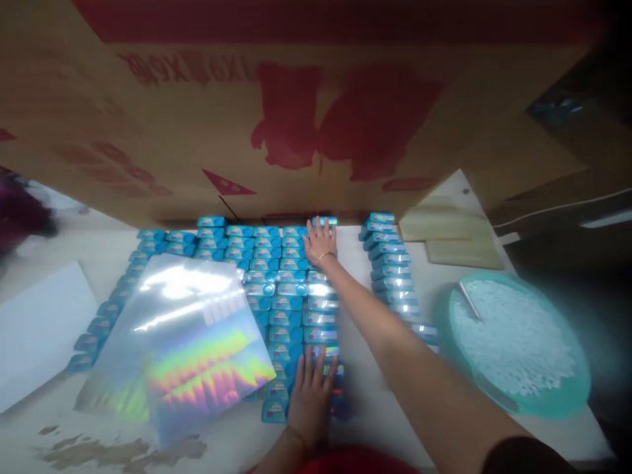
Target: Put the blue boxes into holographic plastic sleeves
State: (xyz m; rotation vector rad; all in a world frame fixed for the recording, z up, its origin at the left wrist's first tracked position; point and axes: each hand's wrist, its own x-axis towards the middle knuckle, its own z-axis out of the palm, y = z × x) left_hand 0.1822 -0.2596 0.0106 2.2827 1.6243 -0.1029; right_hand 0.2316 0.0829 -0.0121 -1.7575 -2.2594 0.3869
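Note:
Rows of small blue packs point(286, 317) lie side by side on the white table. My right hand point(320, 243) reaches to the far end of the rightmost column of the block, its fingers spread on the packs there. At the near end of that column, my left hand point(312, 395) rests with its fingers stretched out over the packs. A separate column of blue packs point(392, 270) stands to the right of my right forearm. Shiny holographic sheets point(197, 336) cover part of the block on the left.
A large cardboard box point(197, 131) rises behind the packs. At the right, a green bowl point(582, 368) holds white pieces and a metal tool point(470, 301). Yellowish flat pieces point(461, 253) lie behind it. A white sheet point(44, 329) is at the left.

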